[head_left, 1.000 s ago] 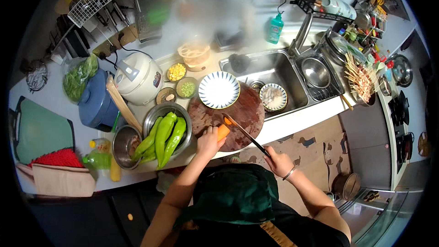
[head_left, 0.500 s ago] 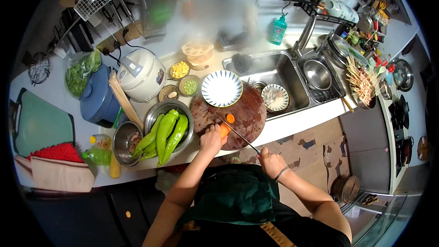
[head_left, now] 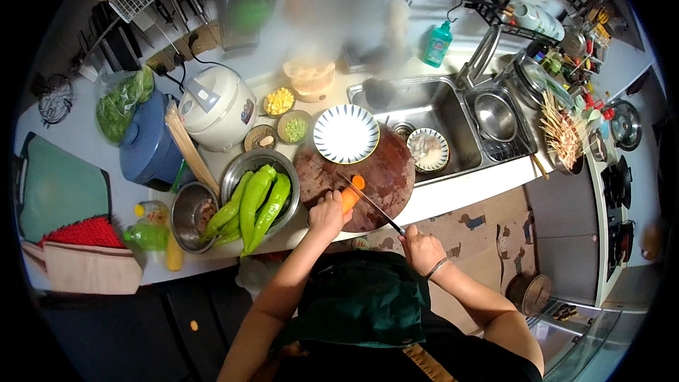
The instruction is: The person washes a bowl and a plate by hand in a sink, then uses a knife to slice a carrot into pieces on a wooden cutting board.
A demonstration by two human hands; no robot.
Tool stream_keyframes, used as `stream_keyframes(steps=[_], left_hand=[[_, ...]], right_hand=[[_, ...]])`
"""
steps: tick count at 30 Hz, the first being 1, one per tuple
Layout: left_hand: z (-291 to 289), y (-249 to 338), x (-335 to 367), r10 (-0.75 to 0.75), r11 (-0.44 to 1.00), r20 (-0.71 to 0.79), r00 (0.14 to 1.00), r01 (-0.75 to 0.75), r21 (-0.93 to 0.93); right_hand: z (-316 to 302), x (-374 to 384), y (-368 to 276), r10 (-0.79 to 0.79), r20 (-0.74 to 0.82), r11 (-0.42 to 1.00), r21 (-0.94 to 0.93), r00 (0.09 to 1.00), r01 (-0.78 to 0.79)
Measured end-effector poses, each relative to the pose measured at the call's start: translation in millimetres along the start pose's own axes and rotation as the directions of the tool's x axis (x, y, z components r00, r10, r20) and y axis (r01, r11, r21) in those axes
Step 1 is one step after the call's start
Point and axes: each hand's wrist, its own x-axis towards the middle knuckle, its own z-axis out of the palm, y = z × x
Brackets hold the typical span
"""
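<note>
My left hand (head_left: 327, 213) is closed around a carrot (head_left: 349, 200) and holds it down on the round wooden chopping board (head_left: 393, 182). In my right hand (head_left: 423, 251) is the handle of a kitchen knife (head_left: 376, 209), whose blade slants across the carrot's far end. A round carrot slice (head_left: 358, 182) lies just beyond the blade, near its tip. On the board's far part stands a white plate with a blue striped rim (head_left: 320, 143). I cannot tell how deep the blade sits in the carrot.
Left of the board, a steel bowl (head_left: 288, 164) holds long green peppers (head_left: 256, 201). Small bowls of corn (head_left: 279, 101) and green pieces (head_left: 293, 129) stand behind it. A sink (head_left: 442, 110) lies to the right, with a striped bowl (head_left: 427, 150) at the board's edge.
The knife blade has shifted slightly away from me, toward the carrot slice. Both hands keep their hold, and the whole view has moved a little.
</note>
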Motion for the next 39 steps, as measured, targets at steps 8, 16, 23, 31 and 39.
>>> stream_keyframes(steps=[8, 16, 23, 31, 39], left_hand=[[0.3, 0.9, 0.8, 0.001, 1.000, -0.007, 1.000, -0.001, -0.017], [2.3, 4.4, 2.9, -0.042, 0.999, 0.032, 0.999, 0.042, 0.012], [-12.0, 8.2, 5.7, -0.011, 1.000, 0.047, 0.999, 0.011, 0.009], [-12.4, 1.8, 3.3, -0.022, 0.999, 0.072, 0.997, 0.024, -0.026], [-19.0, 0.2, 2.2, -0.061, 0.995, 0.118, 0.991, 0.070, -0.075]], right_hand=[[-6.7, 9.7, -5.6, 0.044, 0.144, 0.999, 0.013, 0.989, -0.047], [23.2, 32.7, 0.1, 0.020, 0.136, 1.000, -0.010, 0.990, -0.019], [31.9, 63.5, -4.3, 0.046, 0.158, 0.999, -0.002, 0.986, -0.046], [44.9, 13.3, 17.1, 0.099, 0.196, 0.995, 0.006, 0.976, -0.102], [49.1, -17.2, 49.9, 0.089, 0.142, 0.995, 0.037, 0.986, -0.095]])
